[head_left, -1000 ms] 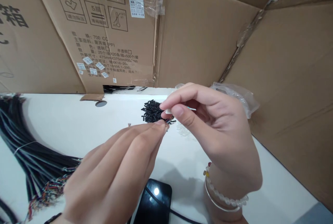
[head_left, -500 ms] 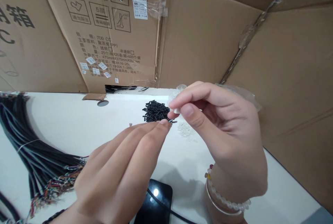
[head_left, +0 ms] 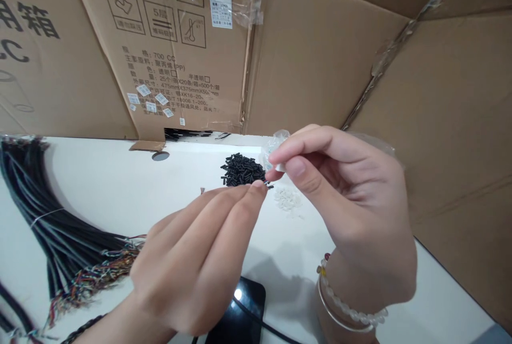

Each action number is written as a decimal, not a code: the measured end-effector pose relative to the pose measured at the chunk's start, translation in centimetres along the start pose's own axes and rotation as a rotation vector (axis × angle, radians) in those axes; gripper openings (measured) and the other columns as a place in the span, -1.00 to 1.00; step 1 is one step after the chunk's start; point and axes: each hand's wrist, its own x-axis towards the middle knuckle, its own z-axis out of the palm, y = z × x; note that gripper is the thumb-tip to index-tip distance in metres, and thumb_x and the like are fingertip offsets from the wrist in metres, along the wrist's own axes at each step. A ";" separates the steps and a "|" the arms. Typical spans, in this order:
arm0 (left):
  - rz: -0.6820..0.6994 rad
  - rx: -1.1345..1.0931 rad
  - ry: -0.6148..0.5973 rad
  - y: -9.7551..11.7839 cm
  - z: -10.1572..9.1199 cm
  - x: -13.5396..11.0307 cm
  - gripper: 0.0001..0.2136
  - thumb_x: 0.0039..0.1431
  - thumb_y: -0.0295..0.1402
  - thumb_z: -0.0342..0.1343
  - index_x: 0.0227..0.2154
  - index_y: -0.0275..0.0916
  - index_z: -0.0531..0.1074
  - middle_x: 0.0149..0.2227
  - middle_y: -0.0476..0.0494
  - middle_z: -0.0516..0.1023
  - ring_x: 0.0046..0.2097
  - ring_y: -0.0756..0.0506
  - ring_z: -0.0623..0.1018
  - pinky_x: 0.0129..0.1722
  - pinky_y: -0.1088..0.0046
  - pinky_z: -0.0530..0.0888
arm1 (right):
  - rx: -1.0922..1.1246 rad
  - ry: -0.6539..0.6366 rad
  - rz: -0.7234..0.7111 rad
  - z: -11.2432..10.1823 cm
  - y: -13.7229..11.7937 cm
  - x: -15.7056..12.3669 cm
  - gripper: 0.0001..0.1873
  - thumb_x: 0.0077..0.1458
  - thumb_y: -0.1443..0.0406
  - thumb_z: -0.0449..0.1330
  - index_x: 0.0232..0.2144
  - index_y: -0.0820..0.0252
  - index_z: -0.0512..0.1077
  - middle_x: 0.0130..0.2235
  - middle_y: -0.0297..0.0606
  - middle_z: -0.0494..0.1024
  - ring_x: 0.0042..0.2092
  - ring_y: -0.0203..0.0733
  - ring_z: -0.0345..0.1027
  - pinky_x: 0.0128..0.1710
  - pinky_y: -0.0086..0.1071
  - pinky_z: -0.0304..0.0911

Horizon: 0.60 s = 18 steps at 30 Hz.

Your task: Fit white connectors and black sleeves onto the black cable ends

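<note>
My left hand (head_left: 200, 253) is closed in a pinch at the middle of the view, and a thin bluish wire end (head_left: 266, 182) shows at its fingertips. The rest of that wire is hidden behind the fingers. A black cable (head_left: 260, 321) runs out from under this hand toward the bottom edge. Between thumb and forefinger, my right hand (head_left: 344, 194) grips a small white piece (head_left: 280, 168), mostly covered. The two hands' fingertips nearly meet. Behind them lie a pile of short black tubes (head_left: 242, 169) and a scatter of small white pieces (head_left: 288, 199).
A tied bundle of black cables (head_left: 72, 216) with bare coloured wire ends lies at the left. Under the left hand is a dark glossy slab (head_left: 250, 301). A clear plastic bag (head_left: 276, 142) sits behind the piles. Cardboard boxes (head_left: 296, 50) wall off the white table's back and right.
Both hands have shifted slightly right in the view, still pinching the wire and the white piece. The background has also shifted a little as the camera moved.
</note>
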 end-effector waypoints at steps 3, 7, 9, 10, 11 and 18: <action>-0.004 -0.018 0.006 0.2 0.3 0.0 -0.89 0.13 -0.57 0.20 -0.26 -0.39 0.52 -0.34 -0.18 0.64 -0.33 -0.09 0.63 -0.32 0.46 0.52 | -0.043 0.014 0.002 0.0 -0.1 -0.1 -0.87 0.22 0.45 0.17 -0.32 0.20 0.50 -0.31 -0.41 0.54 -0.29 -0.46 0.43 -0.26 -0.61 0.38; -0.015 -0.025 0.017 0.2 0.5 0.4 -0.93 0.15 -0.57 0.17 -0.33 -0.34 0.52 -0.38 -0.12 0.63 -0.35 -0.08 0.62 -0.36 0.47 0.52 | -0.088 0.015 0.001 -0.1 -0.2 0.0 -0.86 0.22 0.46 0.16 -0.32 0.20 0.50 -0.34 -0.42 0.53 -0.29 -0.46 0.42 -0.27 -0.62 0.37; -0.002 -0.022 0.009 0.1 0.5 0.6 -0.93 0.15 -0.57 0.17 -0.34 -0.32 0.52 -0.38 -0.11 0.64 -0.36 -0.07 0.62 -0.38 0.48 0.52 | -0.097 0.017 0.005 -0.1 -0.3 0.0 -0.86 0.22 0.46 0.16 -0.32 0.19 0.50 -0.34 -0.42 0.53 -0.29 -0.47 0.42 -0.27 -0.62 0.37; 0.004 -0.020 0.001 0.1 0.5 0.7 -0.92 0.15 -0.57 0.16 -0.34 -0.32 0.53 -0.38 -0.11 0.64 -0.37 -0.07 0.62 -0.38 0.49 0.52 | -0.098 0.018 0.009 -0.1 -0.3 0.0 -0.86 0.22 0.46 0.16 -0.32 0.19 0.50 -0.34 -0.42 0.53 -0.29 -0.47 0.43 -0.27 -0.62 0.38; 0.007 -0.018 -0.004 0.1 0.5 0.7 -0.92 0.15 -0.57 0.16 -0.34 -0.32 0.53 -0.39 -0.11 0.64 -0.37 -0.06 0.62 -0.39 0.49 0.51 | -0.097 0.019 0.012 -0.1 -0.3 0.1 -0.86 0.22 0.45 0.16 -0.32 0.19 0.50 -0.34 -0.43 0.53 -0.29 -0.47 0.43 -0.27 -0.62 0.38; -0.017 -0.025 -0.001 0.0 0.6 0.2 -0.90 0.15 -0.56 0.16 -0.28 -0.33 0.52 -0.36 -0.13 0.64 -0.36 -0.08 0.62 -0.36 0.45 0.53 | -0.066 0.033 0.028 -0.2 -0.1 0.1 -0.87 0.23 0.44 0.17 -0.32 0.18 0.50 -0.33 -0.45 0.54 -0.30 -0.50 0.44 -0.26 -0.66 0.38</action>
